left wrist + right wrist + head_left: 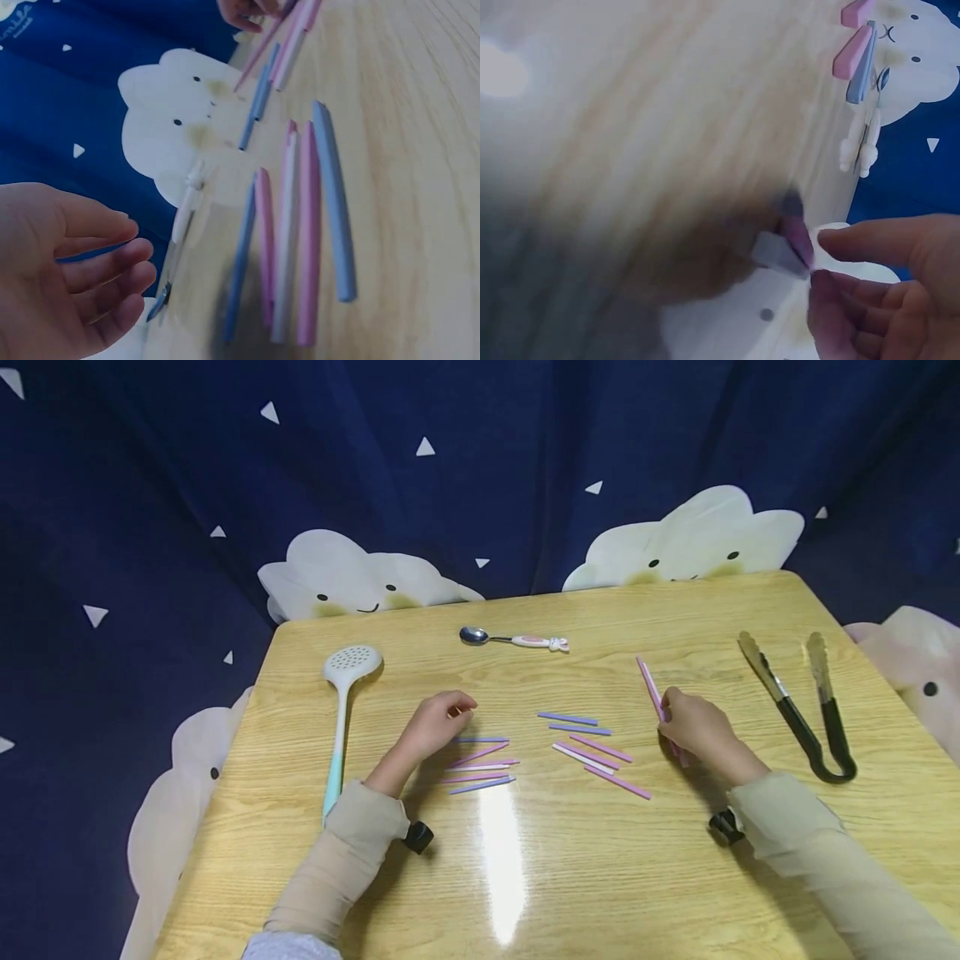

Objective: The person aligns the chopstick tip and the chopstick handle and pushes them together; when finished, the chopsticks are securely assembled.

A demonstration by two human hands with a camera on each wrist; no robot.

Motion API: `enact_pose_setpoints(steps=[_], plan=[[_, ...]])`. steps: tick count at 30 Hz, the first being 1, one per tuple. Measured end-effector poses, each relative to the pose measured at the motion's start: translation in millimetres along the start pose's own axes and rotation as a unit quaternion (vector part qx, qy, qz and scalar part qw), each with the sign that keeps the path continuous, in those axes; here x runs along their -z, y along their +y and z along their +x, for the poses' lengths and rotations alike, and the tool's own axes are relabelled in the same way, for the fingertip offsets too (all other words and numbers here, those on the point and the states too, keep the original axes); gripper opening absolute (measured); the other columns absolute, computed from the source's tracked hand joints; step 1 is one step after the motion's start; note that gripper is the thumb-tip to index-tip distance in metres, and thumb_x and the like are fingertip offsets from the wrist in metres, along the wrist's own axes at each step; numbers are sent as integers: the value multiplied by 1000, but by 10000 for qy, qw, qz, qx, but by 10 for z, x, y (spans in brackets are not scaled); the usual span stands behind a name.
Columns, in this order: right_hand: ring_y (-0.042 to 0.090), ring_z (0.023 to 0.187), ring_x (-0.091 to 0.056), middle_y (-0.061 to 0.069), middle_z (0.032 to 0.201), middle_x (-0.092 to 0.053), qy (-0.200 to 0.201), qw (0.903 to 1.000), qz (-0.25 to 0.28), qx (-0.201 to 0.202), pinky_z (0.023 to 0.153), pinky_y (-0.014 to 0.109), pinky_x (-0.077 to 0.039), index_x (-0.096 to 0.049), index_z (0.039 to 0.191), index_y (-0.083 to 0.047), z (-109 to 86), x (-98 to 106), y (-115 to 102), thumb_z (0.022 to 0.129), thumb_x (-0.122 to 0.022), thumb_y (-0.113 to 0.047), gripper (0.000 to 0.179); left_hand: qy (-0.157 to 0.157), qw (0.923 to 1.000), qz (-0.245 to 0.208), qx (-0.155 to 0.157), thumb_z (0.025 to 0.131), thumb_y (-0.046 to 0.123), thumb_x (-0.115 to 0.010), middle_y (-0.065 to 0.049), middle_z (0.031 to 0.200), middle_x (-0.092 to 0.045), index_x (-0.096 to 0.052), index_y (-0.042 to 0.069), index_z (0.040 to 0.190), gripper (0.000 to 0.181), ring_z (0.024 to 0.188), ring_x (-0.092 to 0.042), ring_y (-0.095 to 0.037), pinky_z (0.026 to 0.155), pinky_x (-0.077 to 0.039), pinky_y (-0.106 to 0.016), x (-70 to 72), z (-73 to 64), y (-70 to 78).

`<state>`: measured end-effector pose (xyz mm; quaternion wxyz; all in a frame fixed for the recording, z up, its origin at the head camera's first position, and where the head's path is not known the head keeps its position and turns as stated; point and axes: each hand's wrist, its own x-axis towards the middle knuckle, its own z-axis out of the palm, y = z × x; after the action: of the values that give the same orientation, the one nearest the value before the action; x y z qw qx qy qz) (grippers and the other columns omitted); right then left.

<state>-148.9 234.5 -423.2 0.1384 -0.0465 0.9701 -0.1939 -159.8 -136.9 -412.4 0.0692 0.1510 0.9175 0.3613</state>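
Observation:
My right hand (701, 727) pinches a few thin sticks, pink and white, at the right of the table; their far ends (646, 672) stick out past the fingers. In the right wrist view, thumb and fingertips meet at the pink stick (798, 238), with a white one (778, 255) beside it. My left hand (435, 724) hovers with loosely bent fingers and holds nothing. By its fingers lies a left group of blue, pink and white sticks, including a blue stick (482, 786). Between the hands lies another group with a pink stick (618, 782) and a blue stick (567, 718).
A skimmer (352, 663) with a pale head and turquoise handle end lies at the left. Near the back edge is a spoon (525, 642) with a white-and-pink handle. Black-handled tongs (838, 739) lie spread at the right. A dark blue curtain (510, 468) hangs behind the wooden table (600, 877).

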Motion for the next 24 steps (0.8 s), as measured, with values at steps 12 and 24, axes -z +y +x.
enact_pose_setpoints(steps=[12,24], plan=[[18,67,-52,6,78,-57,119,9905,-72,1372,58,35,-44,-61,90,-1,308,-73,-356,82,-61,-11,13,-801,9916,933,-396,84,7,-58,-3,83,-58,-65,5,94,13,79,-54,-16,70,-45,-28,-173,-9,-131],[18,75,-51,6,82,-56,-458,9731,369,2226,68,35,-45,-62,87,-6,633,-260,-681,82,-62,-10,7,-706,9795,1730,-756,82,11,-63,-2,86,-53,-64,8,85,4,81,-48,-17,70,-44,-28,-250,-35,-170]])
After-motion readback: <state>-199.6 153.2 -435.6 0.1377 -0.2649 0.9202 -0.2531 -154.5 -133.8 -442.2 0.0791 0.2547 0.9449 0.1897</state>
